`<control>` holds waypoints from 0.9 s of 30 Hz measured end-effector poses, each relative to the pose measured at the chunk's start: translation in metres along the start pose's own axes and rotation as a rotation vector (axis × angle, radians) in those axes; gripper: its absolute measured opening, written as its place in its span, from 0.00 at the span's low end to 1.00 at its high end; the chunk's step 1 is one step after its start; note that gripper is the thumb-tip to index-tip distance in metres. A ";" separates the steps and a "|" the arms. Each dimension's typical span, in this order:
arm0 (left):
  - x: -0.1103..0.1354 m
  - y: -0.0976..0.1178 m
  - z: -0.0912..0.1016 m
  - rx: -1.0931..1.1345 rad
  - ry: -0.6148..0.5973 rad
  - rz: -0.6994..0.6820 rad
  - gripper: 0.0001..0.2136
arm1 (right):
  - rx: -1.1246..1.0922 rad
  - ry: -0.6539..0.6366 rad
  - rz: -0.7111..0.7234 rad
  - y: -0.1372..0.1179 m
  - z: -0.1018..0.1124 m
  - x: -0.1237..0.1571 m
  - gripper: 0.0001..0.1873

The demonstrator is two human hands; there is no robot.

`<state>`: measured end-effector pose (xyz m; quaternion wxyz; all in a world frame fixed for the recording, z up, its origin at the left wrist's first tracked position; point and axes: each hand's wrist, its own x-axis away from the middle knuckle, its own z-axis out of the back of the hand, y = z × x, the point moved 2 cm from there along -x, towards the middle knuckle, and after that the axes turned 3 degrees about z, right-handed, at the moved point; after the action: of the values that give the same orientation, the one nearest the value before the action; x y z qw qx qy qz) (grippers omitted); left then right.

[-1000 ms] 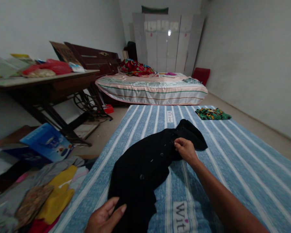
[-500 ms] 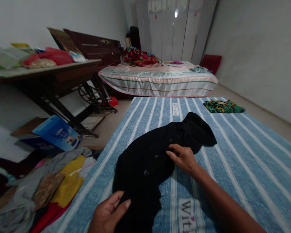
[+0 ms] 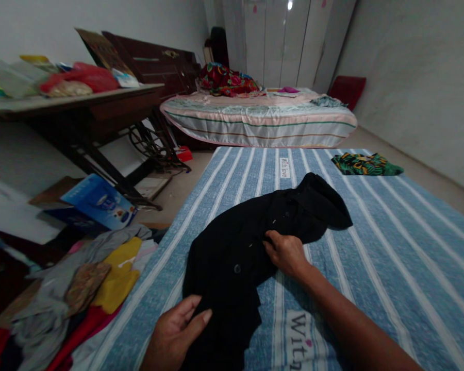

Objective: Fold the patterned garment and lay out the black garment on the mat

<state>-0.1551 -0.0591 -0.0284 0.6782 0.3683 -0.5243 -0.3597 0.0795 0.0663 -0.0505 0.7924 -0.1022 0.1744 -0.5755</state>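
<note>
A black buttoned garment (image 3: 224, 242) lies folded lengthwise on a blue-and-white striped bed cover (image 3: 371, 268), with its collar end pointing away from me to the right. My right hand (image 3: 288, 252) pinches the cloth at the garment's right edge near the middle, thumb and fingers pressed together. At the near left edge, my left hand (image 3: 176, 330) touches the garment with thumb and forefinger apart. A dark round button (image 3: 237, 268) shows between the two hands. The garment's lowest part runs out of view at the bottom.
A folded green patterned cloth (image 3: 367, 164) rests on the far right of the bed cover. Left of the bed are a clothes pile (image 3: 118, 278), a blue carton (image 3: 100, 203) and a treadle sewing table (image 3: 100, 105). Another bed (image 3: 263, 121) stands beyond.
The view has shifted slightly, so the scene sits a little higher and further right. My right hand's fingers have closed in on the garment's edge; my left hand stays at the near edge.
</note>
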 end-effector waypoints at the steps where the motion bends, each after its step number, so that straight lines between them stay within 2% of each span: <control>1: 0.000 0.000 0.000 0.009 0.001 -0.001 0.17 | 0.014 -0.007 0.000 0.000 0.000 -0.001 0.14; 5: 0.001 0.000 0.000 0.012 -0.004 -0.023 0.15 | -0.022 -0.017 -0.025 0.002 -0.002 -0.002 0.13; 13: 0.002 -0.001 0.001 0.043 -0.061 -0.026 0.13 | -0.155 0.083 -0.057 0.010 -0.006 -0.001 0.11; 19: 0.004 0.002 0.000 0.016 -0.066 -0.038 0.14 | -0.110 0.080 -0.052 0.007 -0.001 0.001 0.12; 21: 0.005 0.002 -0.001 0.031 -0.063 -0.040 0.14 | -0.102 0.097 -0.013 -0.003 0.004 0.007 0.14; 24: 0.004 0.000 0.000 0.066 -0.067 -0.015 0.14 | -0.150 0.111 0.147 -0.033 0.009 0.019 0.16; 27: 0.001 -0.002 0.004 0.063 -0.078 -0.004 0.16 | -0.154 0.045 0.313 -0.067 0.009 0.028 0.15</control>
<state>-0.1593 -0.0616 -0.0294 0.6446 0.3766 -0.5605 -0.3585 0.0324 0.0181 -0.0220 0.8580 -0.1212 0.2496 -0.4323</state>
